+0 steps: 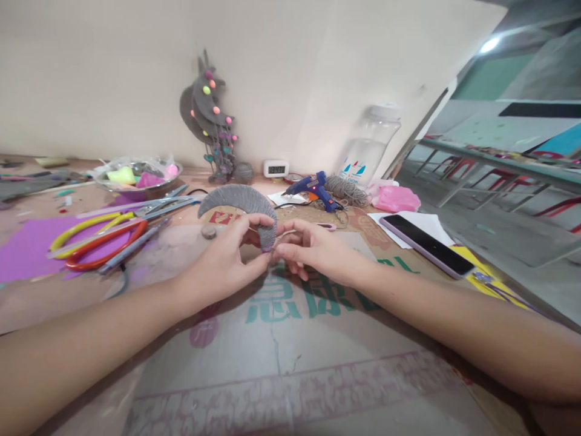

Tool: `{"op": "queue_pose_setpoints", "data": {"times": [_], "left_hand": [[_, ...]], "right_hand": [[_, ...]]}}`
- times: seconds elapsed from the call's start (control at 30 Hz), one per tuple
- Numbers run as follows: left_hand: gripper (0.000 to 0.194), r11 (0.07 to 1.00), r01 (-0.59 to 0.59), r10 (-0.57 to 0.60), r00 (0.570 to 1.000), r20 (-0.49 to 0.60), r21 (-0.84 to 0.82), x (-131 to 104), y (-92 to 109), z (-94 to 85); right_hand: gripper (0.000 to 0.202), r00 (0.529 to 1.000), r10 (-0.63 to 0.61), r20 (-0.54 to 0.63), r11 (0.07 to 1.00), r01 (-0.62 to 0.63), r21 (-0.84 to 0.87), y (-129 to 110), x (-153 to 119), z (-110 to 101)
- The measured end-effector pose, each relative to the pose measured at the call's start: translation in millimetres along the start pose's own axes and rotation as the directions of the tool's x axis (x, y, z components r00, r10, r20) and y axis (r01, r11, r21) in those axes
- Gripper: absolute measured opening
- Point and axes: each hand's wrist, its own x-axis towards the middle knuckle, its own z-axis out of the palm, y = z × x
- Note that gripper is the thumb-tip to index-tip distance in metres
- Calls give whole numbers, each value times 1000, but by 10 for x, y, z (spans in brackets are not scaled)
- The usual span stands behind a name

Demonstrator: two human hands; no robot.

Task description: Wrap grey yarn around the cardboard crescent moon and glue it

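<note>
A crescent wrapped in grey yarn (240, 197) is raised above the table, its broad curve arching away to the left. My left hand (231, 254) grips its narrow near end between thumb and fingers. At that tip a small purple-pink spot shows. My right hand (313, 248) is closed at the same end, index finger and thumb bent against the crescent's edge. Whatever lies between the right fingers is too small to make out. Under both hands lies a plastic-covered cardboard sheet (227, 381) with green characters.
Behind stand a blue glue gun (318, 191), grey yarn (347, 191), a timer (276, 169), a water bottle (370, 145) and a decorated grey moon ornament (209, 109). Scissors (106, 245), purple felt (27, 245) and a metal bowl (140, 189) lie left; a phone (426, 245) lies right.
</note>
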Motion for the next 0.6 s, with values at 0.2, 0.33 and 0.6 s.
{"op": "queue_pose_setpoints", "data": {"times": [0.2, 0.33, 0.6], "left_hand": [[39, 998, 11, -11, 1000, 6, 69, 4, 35, -22], [39, 998, 9, -10, 1000, 21, 55, 6, 43, -27], [38, 1000, 22, -22, 999, 36, 0, -10, 24, -15]], "right_hand": [[20, 996, 53, -71, 971, -68, -231, -7, -21, -20], [19, 991, -10, -136, 980, -17, -200, 7, -9, -10], [18, 985, -45, -164, 991, 23, -132, -25, -18, 22]]}}
